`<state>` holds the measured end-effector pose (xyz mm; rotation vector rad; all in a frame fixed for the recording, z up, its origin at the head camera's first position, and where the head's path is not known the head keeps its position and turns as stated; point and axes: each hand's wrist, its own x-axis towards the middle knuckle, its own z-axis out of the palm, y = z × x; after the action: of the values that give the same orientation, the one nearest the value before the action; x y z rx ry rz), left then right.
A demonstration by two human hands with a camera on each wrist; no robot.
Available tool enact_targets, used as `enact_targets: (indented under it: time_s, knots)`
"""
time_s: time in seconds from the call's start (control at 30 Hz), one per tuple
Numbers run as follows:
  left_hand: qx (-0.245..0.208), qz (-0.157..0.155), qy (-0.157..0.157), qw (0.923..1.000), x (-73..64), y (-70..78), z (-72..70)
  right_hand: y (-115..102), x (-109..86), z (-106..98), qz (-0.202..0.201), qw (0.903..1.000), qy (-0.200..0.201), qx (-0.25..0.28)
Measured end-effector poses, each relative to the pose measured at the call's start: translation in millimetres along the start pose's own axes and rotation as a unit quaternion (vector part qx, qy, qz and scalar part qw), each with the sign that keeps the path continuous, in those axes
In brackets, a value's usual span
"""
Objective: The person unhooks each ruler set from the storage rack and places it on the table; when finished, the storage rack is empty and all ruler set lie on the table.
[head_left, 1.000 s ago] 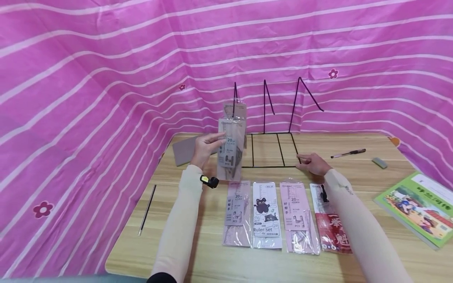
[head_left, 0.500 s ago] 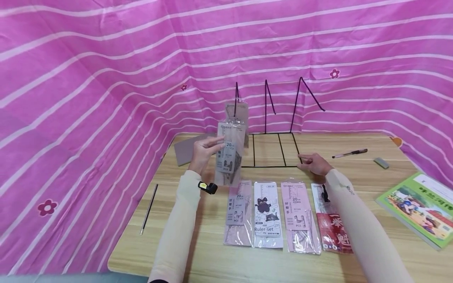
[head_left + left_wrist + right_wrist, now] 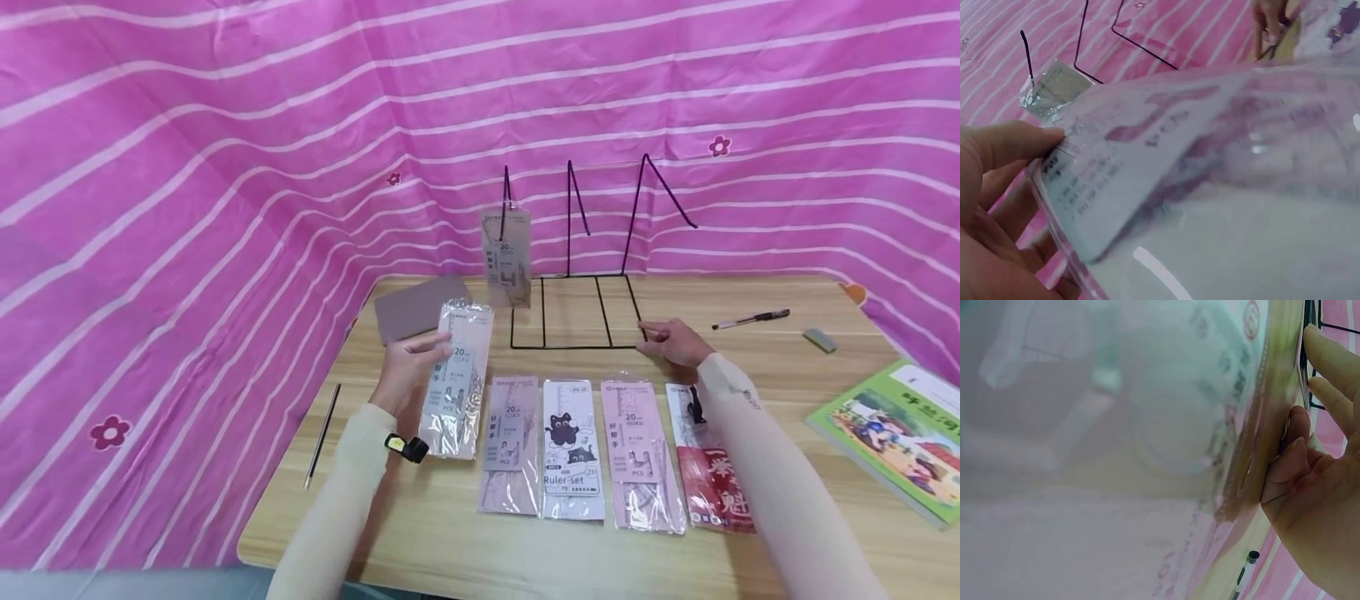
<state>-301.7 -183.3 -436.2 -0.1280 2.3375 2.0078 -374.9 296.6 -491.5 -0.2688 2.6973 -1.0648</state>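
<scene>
My left hand (image 3: 411, 367) pinches the left edge of a clear-bagged ruler set (image 3: 456, 383), held tilted over the left of the table. In the left wrist view, the thumb lies on the bag's front and the other fingers are behind it. My right hand (image 3: 675, 342) holds the right front corner of a black wire display rack (image 3: 577, 347) between its fingers. The rack has 3 upright hooks; another bagged ruler set (image 3: 507, 258) hangs from the leftmost. In front lie two pink ruler sets (image 3: 510, 446), a white cat-print ruler set (image 3: 572, 450) and a red-and-white packet (image 3: 712, 483).
A grey flat pad (image 3: 420, 307) lies at the back left, beside the rack. A thin dark stick (image 3: 322, 435) is near the left edge. To the right are a pen (image 3: 750, 319), a grey eraser (image 3: 819, 340) and a green book (image 3: 900, 433). Pink striped cloth (image 3: 525, 83) hangs behind.
My left hand has brought its ruler set away from the left hook, down and left toward me. The other ruler set stays hanging. My right hand keeps its place on the rack.
</scene>
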Motion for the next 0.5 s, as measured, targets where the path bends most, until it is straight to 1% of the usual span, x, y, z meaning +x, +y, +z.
enact_targets:
  time_s: [0.03, 0.1, 0.23, 0.37, 0.5]
  knots:
    - [-0.001, -0.012, 0.001, 0.9999, -2.2, -4.8, -1.8, 0, 0.6, -1, 0.001, 1.0000, -0.001, -0.001]
    - [-0.011, -0.026, -0.001, 0.9996, -5.7, -14.8, -4.0, 1, 1.5, -2, 0.005, 1.0000, -0.003, -0.002]
    - [-0.001, -0.051, 0.011, 0.9986, -9.1, -35.8, -5.1, 2, 3.0, -3, 0.000, 1.0000, -0.006, -0.006]
    - [0.011, -0.060, 0.026, 0.9978, -11.1, -51.0, -3.7, 2, 3.5, -2, -0.009, 0.9999, -0.004, -0.008]
    - [0.022, -0.065, 0.036, 0.9970, -14.9, -57.6, -2.2, 2, 3.5, -1, -0.011, 0.9999, -0.004, -0.006]
